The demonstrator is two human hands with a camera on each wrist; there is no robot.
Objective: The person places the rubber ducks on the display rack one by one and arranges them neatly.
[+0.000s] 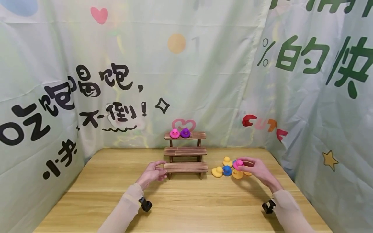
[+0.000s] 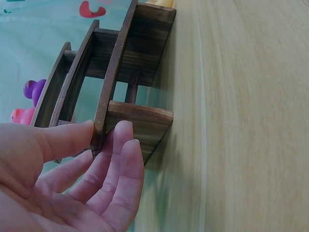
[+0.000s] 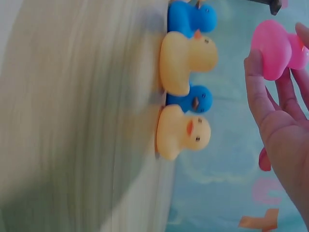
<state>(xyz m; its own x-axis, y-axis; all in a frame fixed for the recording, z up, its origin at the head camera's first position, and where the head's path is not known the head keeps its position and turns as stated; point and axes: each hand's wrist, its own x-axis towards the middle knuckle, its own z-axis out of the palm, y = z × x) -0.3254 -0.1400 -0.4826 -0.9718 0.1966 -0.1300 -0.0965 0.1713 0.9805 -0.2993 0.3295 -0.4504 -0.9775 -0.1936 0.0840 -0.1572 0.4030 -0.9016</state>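
My right hand (image 1: pixel 257 168) holds a pink rubber duck (image 3: pixel 271 50) between thumb and fingers, raised over a group of ducks on the table. That group has several yellow ducks (image 1: pixel 217 172) and two blue ducks (image 1: pixel 227 171); the far blue one is partly hidden behind the pink duck. At the left end of a three-step wooden shelf stand (image 1: pixel 186 167), my left hand (image 2: pixel 82 179) pinches the edge of the lowest step, thumb on top and fingers beneath. A pink duck (image 1: pixel 174 133) and a purple duck (image 1: pixel 185 133) sit side by side on the top step.
The stand and ducks are on a light wooden table (image 1: pixel 186 207). Printed fabric curtains (image 1: pixel 204 81) hang behind it and along both sides, close to the table's back edge. The duck group lies just right of the stand.
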